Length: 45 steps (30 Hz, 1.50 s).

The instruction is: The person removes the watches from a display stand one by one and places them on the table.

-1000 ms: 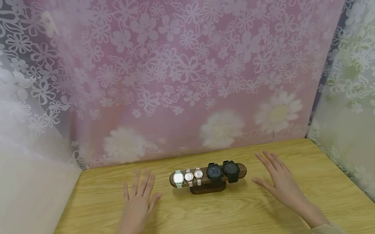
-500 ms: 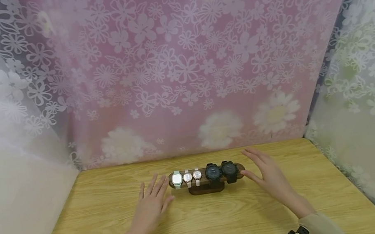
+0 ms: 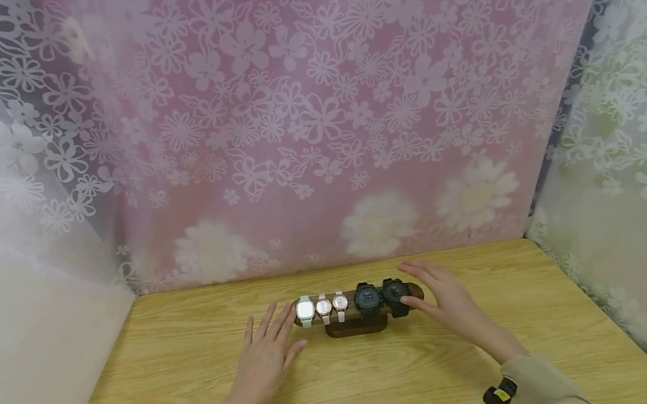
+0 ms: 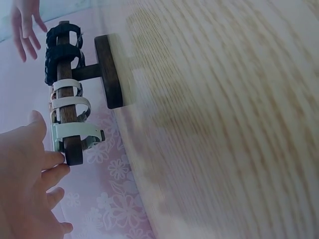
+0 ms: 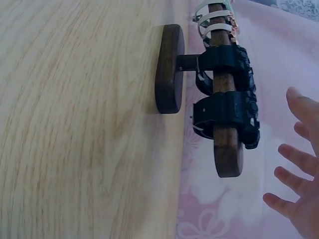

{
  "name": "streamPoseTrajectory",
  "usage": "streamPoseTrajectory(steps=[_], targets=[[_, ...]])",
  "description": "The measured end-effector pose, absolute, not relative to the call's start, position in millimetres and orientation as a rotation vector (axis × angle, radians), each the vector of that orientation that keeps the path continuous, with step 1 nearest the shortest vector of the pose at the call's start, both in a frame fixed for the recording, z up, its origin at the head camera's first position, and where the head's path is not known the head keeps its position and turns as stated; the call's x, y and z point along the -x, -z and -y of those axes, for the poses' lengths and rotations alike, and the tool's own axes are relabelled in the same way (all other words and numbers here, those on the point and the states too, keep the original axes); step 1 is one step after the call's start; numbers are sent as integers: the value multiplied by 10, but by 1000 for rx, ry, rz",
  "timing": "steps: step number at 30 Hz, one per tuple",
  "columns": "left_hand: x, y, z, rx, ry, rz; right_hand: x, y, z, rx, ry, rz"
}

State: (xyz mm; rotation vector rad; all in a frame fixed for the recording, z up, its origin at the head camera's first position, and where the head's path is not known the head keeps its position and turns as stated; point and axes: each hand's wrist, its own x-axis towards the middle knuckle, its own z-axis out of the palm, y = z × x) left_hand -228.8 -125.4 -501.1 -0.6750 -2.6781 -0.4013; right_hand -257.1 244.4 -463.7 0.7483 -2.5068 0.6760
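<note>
A dark wooden watch stand (image 3: pixel 356 327) holds several watches in a row on its crossbar. At its left end is a mint square watch (image 3: pixel 305 310), then two small white-strapped watches (image 3: pixel 324 307), then a bulky black watch (image 3: pixel 368 299) and another black watch (image 3: pixel 395 292). My left hand (image 3: pixel 263 360) has its fingertips against the bar's left end, beside the mint strap (image 4: pixel 75 130). Over the bar's right end, my right hand (image 3: pixel 450 302) spreads thumb and fingers around the outer black watch. In the right wrist view, a gap separates those fingers (image 5: pixel 294 159) from the watch.
The stand sits on a light wooden table (image 3: pixel 357 391). Behind it hangs a pink flowered curtain (image 3: pixel 316 160), with pale curtains at both sides. A black strapped device (image 3: pixel 501 396) is worn on the right wrist.
Both hands have moved inward from either side. The left fingertips have reached the stand's left end, and the right hand has come over the outer black watch. The stand stays put.
</note>
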Motion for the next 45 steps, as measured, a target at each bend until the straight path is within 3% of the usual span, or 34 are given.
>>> streamPoseTrajectory(steps=[28, 45], targets=[[2291, 5025, 1264, 707, 337, 2704, 2844, 4864, -2432, -788, -666, 2659], [2294, 5027, 1257, 712, 350, 2683, 2849, 4852, -2707, -775, -549, 2628]])
